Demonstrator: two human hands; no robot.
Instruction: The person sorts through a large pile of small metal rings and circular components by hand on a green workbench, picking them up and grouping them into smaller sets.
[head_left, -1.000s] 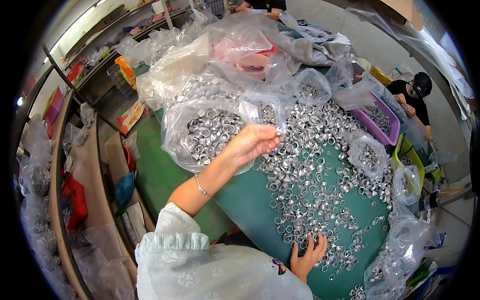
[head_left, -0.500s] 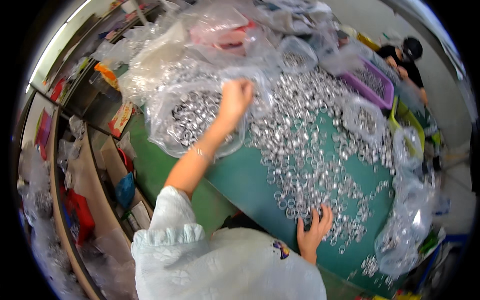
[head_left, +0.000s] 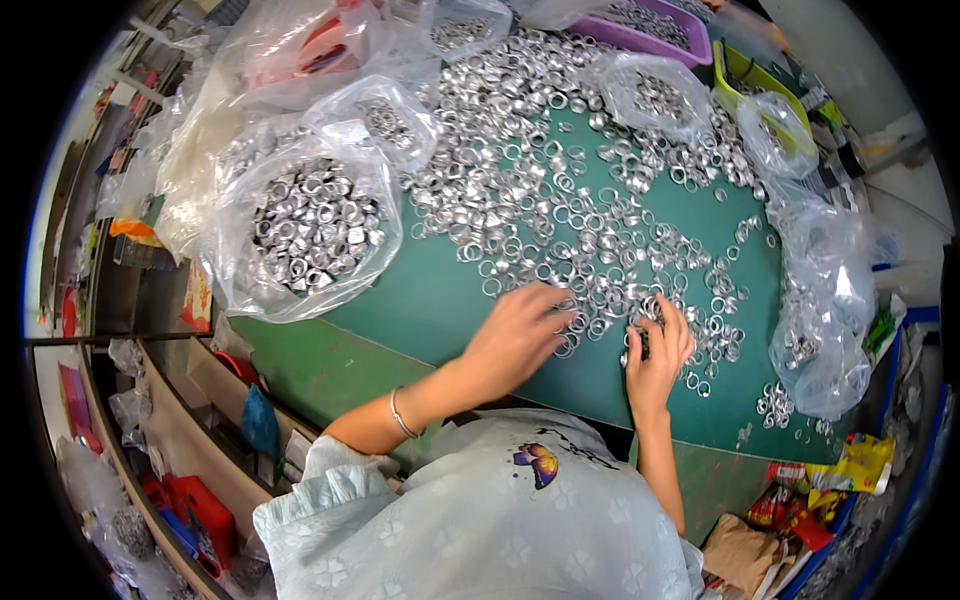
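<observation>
Silver metal rings (head_left: 560, 215) lie loose in a wide spread over the green tabletop (head_left: 400, 310). My left hand (head_left: 515, 340), a bangle on its wrist, is over the near edge of the spread. Its fingers reach out toward the rings, and I see nothing held in them. Beside it, my right hand (head_left: 660, 355) rests among the nearest rings with thumb and fingers apart. Some rings show between them; whether it touches any is unclear. Left of the spread, an opened clear plastic bag (head_left: 375, 245) contains a heap of chunkier silver rings (head_left: 315, 225).
Smaller clear bags of rings (head_left: 655, 95) sit among the spread. A purple basket (head_left: 700, 45) and a yellow-green basket (head_left: 765, 80) stand at the far right. Crumpled clear bags (head_left: 825, 300) line the right edge. Wooden shelving (head_left: 205, 430) with a red bin (head_left: 205, 515) is at the left.
My left hand has come back from the bags at the far left to the near rings, beside my right hand. The view has shifted, showing the table's near side more fully.
</observation>
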